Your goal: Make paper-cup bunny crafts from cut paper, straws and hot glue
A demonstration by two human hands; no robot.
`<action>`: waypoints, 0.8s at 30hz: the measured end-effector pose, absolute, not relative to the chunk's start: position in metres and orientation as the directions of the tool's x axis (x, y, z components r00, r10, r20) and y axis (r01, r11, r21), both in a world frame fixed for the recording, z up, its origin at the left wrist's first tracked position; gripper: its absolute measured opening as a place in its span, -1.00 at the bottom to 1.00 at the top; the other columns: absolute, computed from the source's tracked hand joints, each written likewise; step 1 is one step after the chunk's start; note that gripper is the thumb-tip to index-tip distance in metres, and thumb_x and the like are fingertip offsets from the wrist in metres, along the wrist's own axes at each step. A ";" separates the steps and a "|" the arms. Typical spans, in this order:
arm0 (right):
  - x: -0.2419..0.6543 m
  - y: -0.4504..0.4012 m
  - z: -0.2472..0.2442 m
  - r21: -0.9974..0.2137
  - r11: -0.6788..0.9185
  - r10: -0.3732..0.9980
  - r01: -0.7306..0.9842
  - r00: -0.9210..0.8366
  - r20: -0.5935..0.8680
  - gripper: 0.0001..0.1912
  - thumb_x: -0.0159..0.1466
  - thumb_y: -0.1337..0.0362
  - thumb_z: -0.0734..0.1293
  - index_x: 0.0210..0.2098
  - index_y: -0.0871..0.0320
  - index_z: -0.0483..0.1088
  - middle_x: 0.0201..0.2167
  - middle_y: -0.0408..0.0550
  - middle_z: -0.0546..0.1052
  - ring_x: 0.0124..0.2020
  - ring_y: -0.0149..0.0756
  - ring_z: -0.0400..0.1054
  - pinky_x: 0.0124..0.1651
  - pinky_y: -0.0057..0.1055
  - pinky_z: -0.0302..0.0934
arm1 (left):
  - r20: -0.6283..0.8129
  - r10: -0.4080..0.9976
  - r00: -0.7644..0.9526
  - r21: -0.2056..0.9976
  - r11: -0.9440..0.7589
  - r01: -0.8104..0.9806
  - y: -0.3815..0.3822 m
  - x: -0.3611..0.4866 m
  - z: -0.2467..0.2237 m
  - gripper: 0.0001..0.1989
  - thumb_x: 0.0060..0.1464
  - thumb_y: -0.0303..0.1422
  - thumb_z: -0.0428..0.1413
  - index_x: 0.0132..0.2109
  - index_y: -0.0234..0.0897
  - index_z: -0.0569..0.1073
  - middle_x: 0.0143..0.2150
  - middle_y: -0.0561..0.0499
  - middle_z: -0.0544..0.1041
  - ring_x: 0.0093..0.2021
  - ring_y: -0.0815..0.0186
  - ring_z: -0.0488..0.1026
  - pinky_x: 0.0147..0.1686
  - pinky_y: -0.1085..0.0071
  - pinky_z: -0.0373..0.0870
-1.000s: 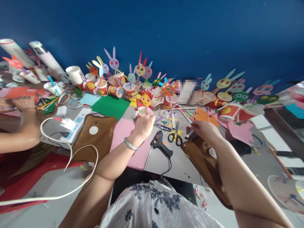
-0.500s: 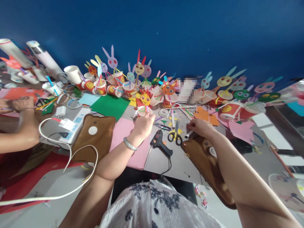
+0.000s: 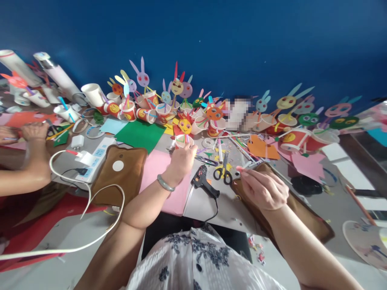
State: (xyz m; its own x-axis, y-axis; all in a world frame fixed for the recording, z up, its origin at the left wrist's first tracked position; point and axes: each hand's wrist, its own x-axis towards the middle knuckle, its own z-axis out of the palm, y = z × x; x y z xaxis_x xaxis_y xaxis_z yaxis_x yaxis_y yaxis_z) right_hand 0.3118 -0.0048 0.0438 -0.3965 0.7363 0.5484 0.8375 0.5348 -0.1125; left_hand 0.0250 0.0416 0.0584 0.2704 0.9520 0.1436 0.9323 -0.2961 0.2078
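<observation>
The printed paper cup (image 3: pixel 180 141) with the yellow paper face (image 3: pixel 185 126) above it is held at its near side by the closed fingers of the left hand (image 3: pixel 181 163); if squeezed too hard, its thin wall could be buckled and the face tilted. A small reddish piece (image 3: pixel 239 168), too small to be identified, is pinched between the right hand's (image 3: pixel 266 189) fingertips and could be dropped if poorly gripped. Between both grips, nearer the body, lies the glue gun (image 3: pixel 206 183), beside the scissors (image 3: pixel 224 171); skin could be burned by a hot nozzle, though its heat cannot be judged.
</observation>
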 end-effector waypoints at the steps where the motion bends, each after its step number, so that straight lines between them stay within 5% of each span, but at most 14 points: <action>1: 0.313 -0.008 0.045 -0.101 0.548 0.729 0.831 -0.415 0.545 -0.94 0.32 0.20 0.38 -0.22 -0.04 0.51 -0.31 -0.02 0.66 -0.39 -0.25 0.55 -0.27 -0.27 0.44 | 0.131 0.956 0.264 0.206 -0.287 0.936 0.041 0.025 0.060 -0.70 0.30 -0.58 -0.11 -0.06 -0.28 0.48 -0.09 -0.13 0.54 -0.26 0.26 0.57 -0.35 0.41 0.45; 15: 0.287 -0.010 0.061 -0.048 0.619 0.612 0.784 -0.443 0.656 -0.92 0.30 0.29 0.39 -0.30 -0.04 0.52 -0.34 -0.09 0.67 -0.41 -0.30 0.56 -0.33 -0.35 0.43 | 0.147 0.956 0.252 0.240 -0.282 0.929 0.043 0.022 0.060 -0.71 0.34 -0.53 -0.12 -0.05 -0.28 0.48 -0.12 -0.14 0.54 -0.24 0.23 0.58 -0.33 0.39 0.43; 21: 0.258 -0.001 0.069 -0.374 0.560 0.776 0.739 -0.309 0.551 -0.84 0.37 0.23 0.30 -0.27 0.04 0.52 -0.28 0.00 0.65 -0.29 -0.25 0.56 -0.25 -0.33 0.44 | 0.126 0.954 0.271 0.267 -0.295 0.917 0.045 0.019 0.059 -0.67 0.36 -0.51 -0.19 -0.04 -0.29 0.47 -0.10 -0.16 0.53 -0.23 0.24 0.57 -0.31 0.38 0.42; 24: 0.241 0.009 0.072 -0.564 0.490 0.870 0.664 -0.333 0.364 -0.80 0.37 0.18 0.27 -0.25 0.10 0.50 -0.30 -0.01 0.62 -0.38 -0.29 0.49 -0.33 -0.37 0.37 | 0.127 0.958 0.257 0.262 -0.282 0.923 0.049 0.018 0.057 -0.68 0.38 -0.48 -0.18 -0.05 -0.28 0.48 -0.10 -0.15 0.53 -0.21 0.23 0.57 -0.32 0.39 0.42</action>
State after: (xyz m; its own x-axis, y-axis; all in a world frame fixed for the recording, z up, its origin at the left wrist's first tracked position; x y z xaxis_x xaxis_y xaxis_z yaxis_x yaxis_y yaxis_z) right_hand 0.2407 0.0091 0.0718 -0.3333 0.8699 0.3636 0.6641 0.4904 -0.5644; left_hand 0.0183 0.0491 0.0571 0.2566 0.9582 0.1265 0.9231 -0.2818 0.2617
